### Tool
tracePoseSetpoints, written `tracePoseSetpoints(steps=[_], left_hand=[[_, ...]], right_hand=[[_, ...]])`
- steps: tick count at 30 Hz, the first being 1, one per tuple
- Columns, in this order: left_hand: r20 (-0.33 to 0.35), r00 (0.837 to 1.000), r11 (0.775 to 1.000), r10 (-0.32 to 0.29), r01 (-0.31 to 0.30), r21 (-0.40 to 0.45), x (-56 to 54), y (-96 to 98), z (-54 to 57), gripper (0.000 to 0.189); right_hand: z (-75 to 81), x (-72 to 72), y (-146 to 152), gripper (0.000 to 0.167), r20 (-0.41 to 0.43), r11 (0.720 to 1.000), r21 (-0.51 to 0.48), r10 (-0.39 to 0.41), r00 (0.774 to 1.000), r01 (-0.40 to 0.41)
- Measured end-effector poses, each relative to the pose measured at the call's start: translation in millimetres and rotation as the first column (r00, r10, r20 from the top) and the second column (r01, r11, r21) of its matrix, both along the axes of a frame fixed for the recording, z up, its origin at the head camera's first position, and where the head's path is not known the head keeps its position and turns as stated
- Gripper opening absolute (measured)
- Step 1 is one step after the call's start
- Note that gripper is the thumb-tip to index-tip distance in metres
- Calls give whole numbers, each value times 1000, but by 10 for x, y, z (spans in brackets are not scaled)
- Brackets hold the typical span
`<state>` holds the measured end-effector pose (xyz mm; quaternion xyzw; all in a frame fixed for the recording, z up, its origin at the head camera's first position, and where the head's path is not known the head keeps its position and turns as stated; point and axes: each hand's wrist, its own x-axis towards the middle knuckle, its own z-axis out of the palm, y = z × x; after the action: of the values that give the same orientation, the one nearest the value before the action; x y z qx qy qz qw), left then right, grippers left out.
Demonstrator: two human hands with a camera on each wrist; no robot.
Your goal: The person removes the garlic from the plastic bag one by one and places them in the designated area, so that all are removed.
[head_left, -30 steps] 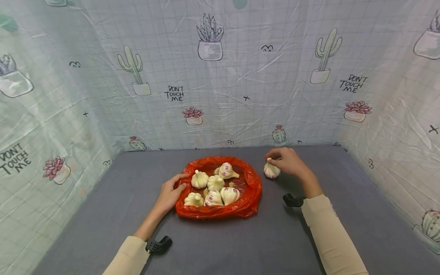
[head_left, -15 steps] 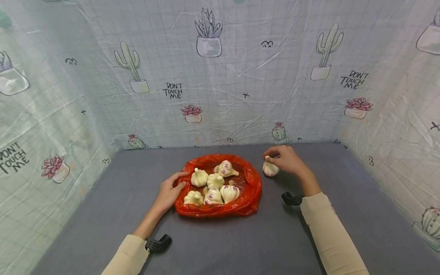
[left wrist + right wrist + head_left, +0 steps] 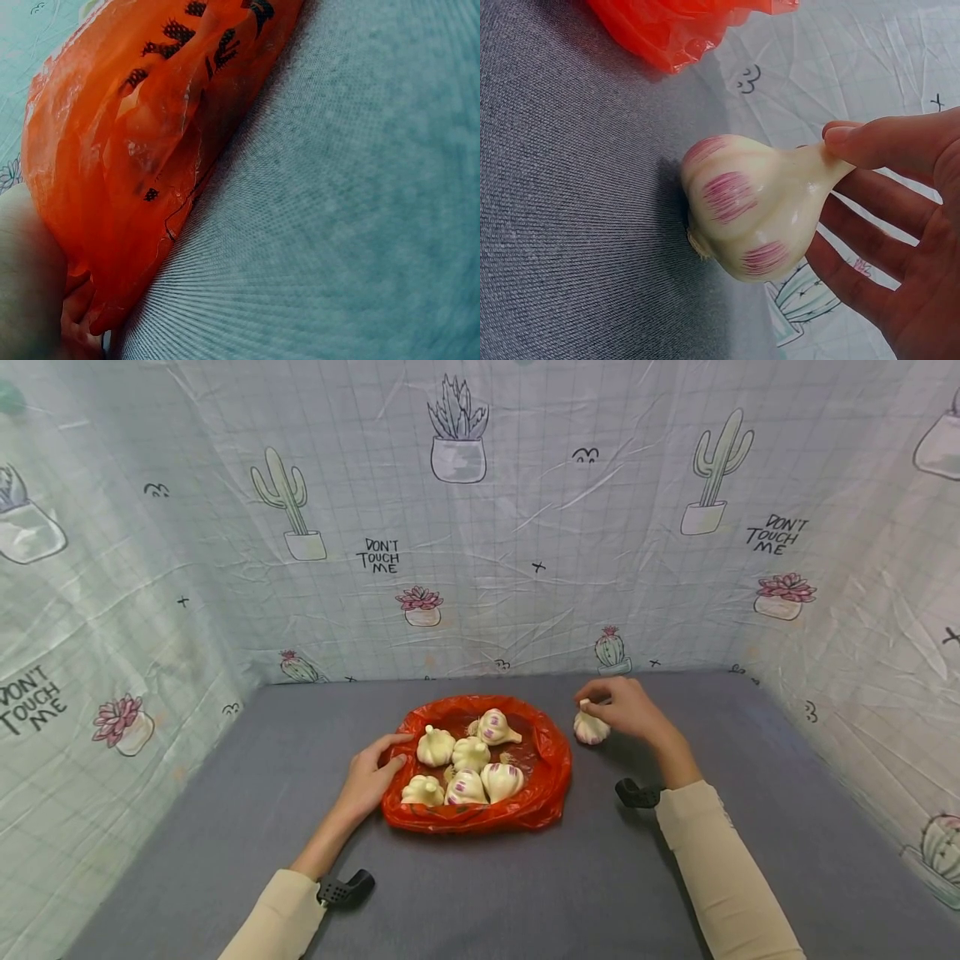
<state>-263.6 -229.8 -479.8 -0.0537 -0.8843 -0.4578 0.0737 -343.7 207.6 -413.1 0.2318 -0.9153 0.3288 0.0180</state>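
A red plastic bag point(image 3: 555, 777) with its rim rolled out lies in the middle of the table. Several garlic bulbs point(image 3: 470, 754) sit inside it. At the bag's left side my left hand point(image 3: 367, 781) holds the edge; the left wrist view shows plastic folds point(image 3: 82, 262) between thumb and fingers, which are partly hidden. To the right of the bag, my right hand point(image 3: 628, 706) pinches a garlic bulb point(image 3: 590, 729) by its stem. Seen from the right wrist, this white bulb with purple streaks point(image 3: 746, 210) has its root end down at the table, apparently touching it.
The grey table top point(image 3: 480, 893) extends around the bag on every side. A pale cloth backdrop point(image 3: 517, 510) printed with cacti encloses the back and both sides. Black wrist cameras point(image 3: 347, 890) are strapped to both wrists.
The head view has shifted slightly. Both hands, the bag and the garlic bulbs keep nearly the same places.
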Motion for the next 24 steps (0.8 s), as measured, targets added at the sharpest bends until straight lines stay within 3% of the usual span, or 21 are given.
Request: tracePoseSetpoints(steps=[24], left_hand=[[-6, 1000, 1000, 0, 0, 15, -20, 0, -18, 34]], right_hand=[[-3, -10, -2, 27, 12, 1000, -8, -9, 1000, 9]])
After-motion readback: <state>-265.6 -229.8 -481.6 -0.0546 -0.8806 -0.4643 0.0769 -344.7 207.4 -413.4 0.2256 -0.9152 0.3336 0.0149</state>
